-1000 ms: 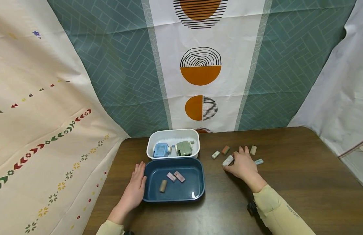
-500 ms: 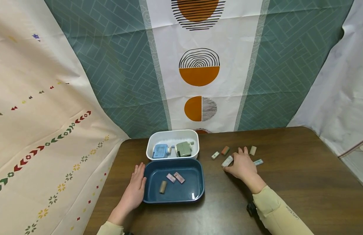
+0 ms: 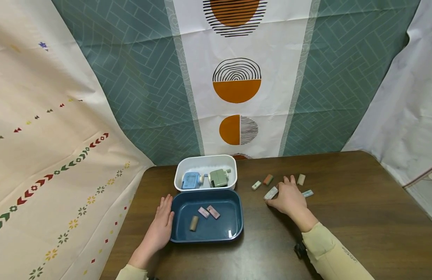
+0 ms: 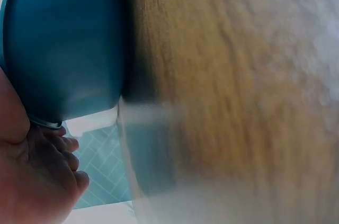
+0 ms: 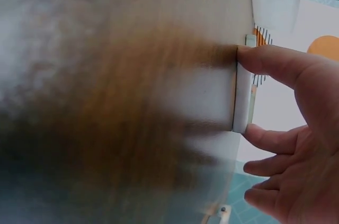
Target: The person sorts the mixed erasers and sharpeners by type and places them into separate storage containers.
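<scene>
My right hand (image 3: 289,197) is low over the right of the table, pinching a white eraser (image 3: 271,193) by its two ends. In the right wrist view, thumb and index finger (image 5: 265,138) press at opposite ends of it, close over the wood, while the other fingers are off it. Flat along the left side of a dark blue tray (image 3: 222,229) lies my left hand (image 3: 162,219), fingers straight. Two pink erasers (image 3: 213,211) and a brown block (image 3: 194,223) are inside that tray.
Behind the blue tray, a white tray (image 3: 206,158) holds a blue crank sharpener (image 3: 191,180) and a green one (image 3: 219,177). Around my right hand lie a small white eraser (image 3: 256,185), an orange-green one (image 3: 268,179), a beige one (image 3: 301,179) and a pale blue one (image 3: 308,193).
</scene>
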The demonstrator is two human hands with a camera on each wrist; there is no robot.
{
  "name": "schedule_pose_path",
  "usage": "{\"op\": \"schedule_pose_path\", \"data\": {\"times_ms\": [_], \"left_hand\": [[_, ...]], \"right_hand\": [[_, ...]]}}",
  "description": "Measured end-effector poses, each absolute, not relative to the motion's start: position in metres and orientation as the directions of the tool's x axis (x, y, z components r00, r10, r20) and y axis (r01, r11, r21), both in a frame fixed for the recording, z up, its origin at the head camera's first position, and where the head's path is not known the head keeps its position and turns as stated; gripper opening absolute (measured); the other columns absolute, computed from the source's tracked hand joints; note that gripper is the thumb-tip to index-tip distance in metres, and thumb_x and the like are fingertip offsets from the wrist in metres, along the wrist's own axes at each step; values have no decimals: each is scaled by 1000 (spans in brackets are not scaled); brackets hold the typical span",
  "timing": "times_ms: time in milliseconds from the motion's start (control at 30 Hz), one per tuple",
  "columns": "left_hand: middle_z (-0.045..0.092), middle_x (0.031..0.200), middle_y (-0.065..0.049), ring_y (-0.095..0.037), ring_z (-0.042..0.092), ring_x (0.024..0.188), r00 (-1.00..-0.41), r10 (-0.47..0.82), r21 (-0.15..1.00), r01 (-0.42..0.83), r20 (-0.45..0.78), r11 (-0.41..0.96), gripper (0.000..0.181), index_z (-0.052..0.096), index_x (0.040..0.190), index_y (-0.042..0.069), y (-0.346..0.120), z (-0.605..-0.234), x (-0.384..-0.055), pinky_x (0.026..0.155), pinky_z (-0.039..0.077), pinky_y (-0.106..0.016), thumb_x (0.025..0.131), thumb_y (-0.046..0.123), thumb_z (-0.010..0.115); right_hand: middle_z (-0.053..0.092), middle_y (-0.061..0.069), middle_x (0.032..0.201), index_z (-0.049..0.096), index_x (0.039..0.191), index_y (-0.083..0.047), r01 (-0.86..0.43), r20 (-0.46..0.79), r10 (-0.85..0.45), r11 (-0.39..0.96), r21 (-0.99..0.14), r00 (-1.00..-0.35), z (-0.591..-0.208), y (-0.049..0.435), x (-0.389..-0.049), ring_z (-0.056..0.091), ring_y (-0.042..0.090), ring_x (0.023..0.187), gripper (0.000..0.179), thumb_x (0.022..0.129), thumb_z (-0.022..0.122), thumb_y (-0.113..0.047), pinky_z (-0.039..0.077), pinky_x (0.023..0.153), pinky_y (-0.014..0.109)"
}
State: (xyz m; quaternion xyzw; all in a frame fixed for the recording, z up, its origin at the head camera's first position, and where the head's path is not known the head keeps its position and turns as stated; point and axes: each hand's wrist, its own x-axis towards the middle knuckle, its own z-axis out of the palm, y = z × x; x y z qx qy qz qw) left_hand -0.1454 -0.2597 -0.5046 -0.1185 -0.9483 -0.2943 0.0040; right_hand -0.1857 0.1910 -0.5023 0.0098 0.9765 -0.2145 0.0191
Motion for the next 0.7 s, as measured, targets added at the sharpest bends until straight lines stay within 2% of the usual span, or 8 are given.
{"op": "schedule_pose_path", "data": {"times_ms": [133, 300, 700], "left_hand": [[22, 172, -30, -51, 12, 160, -966, 236, 529, 253, 101, 810, 56, 27, 163, -13, -260, -503, -145, 124, 15, -71, 113, 5, 46], [20, 173, -28, -49, 11, 161, -969, 237, 500, 242, 74, 832, 58, 25, 164, -11, -260, -502, -145, 125, 14, -70, 114, 8, 46], [19, 174, -28, -49, 11, 161, -970, 235, 503, 235, 65, 832, 58, 24, 164, -11, -258, -501, -145, 125, 14, -69, 114, 8, 46]], "right_hand": [[30, 41, 163, 69, 128, 11, 18, -37, 2, 908, -419, -999, -503, 191, -183, 15, 57, 157, 72, 87, 87, -45, 47, 106, 70], [30, 41, 164, 66, 132, 12, 11, -36, -4, 912, -411, -999, -502, 190, -180, 15, 56, 157, 74, 89, 85, -46, 47, 106, 69], [28, 40, 165, 66, 131, 12, 1, -7, -2, 914, -406, -1000, -504, 191, -177, 16, 55, 157, 73, 88, 85, -44, 50, 103, 67]]}}
